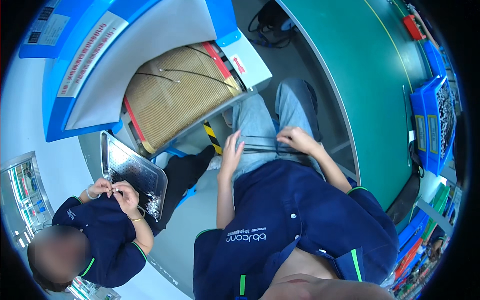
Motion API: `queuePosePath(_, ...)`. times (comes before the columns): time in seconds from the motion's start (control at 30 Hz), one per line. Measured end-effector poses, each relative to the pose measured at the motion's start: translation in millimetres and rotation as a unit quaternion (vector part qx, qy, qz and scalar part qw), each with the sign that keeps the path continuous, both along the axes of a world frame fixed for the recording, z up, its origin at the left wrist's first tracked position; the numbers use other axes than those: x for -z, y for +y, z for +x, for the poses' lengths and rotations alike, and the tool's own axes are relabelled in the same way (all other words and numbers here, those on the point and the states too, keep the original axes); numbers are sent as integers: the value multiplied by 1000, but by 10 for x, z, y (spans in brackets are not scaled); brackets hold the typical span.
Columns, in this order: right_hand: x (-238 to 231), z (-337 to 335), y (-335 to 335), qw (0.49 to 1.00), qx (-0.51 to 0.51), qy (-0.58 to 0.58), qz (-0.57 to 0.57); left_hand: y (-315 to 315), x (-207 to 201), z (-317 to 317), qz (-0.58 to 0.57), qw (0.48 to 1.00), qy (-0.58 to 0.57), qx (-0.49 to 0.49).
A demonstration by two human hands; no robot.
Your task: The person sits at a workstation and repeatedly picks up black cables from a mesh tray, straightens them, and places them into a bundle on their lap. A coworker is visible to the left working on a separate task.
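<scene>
Several thin black cables (262, 149) lie across my lap, over light blue jeans, and span the space between my hands. My right hand (298, 139) is closed in a pinch at their right end, thumb and fingers bent around them. At the left end, my left hand (231, 152) rests on the thigh with its fingers stretched upward and the thumb apart from them. The cables reach close to that thumb and forefinger; whether they touch is too small to make out.
Ahead is a conveyor with a tan mesh belt (175, 92), black cables lying on it, under a blue hood (55, 95). At left, a person (100, 230) handles small pieces above a perforated metal tray (132, 167). A green table (370, 75) with blue bins (429, 125) stands at right.
</scene>
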State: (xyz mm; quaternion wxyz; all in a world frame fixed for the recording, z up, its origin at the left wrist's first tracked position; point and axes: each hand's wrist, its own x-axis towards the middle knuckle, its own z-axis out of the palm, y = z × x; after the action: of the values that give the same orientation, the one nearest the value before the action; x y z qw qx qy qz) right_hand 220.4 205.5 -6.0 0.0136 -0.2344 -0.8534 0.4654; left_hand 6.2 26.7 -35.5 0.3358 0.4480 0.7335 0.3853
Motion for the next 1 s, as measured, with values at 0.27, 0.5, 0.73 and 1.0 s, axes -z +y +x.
queuePosePath(0.27,-357,-95,136,1000,15,21,9,89,-291,-33,31,999,26,6)
queuePosePath(0.5,-483,-432,-46,995,-25,91,37,331,-608,123,58,998,20,34)
queuePosePath(0.73,-490,-419,25,982,-18,163,98,326,-712,106,36,999,-36,17)
queuePosePath(1.0,-473,-437,-25,978,-14,188,93,393,-731,153,113,987,104,52)
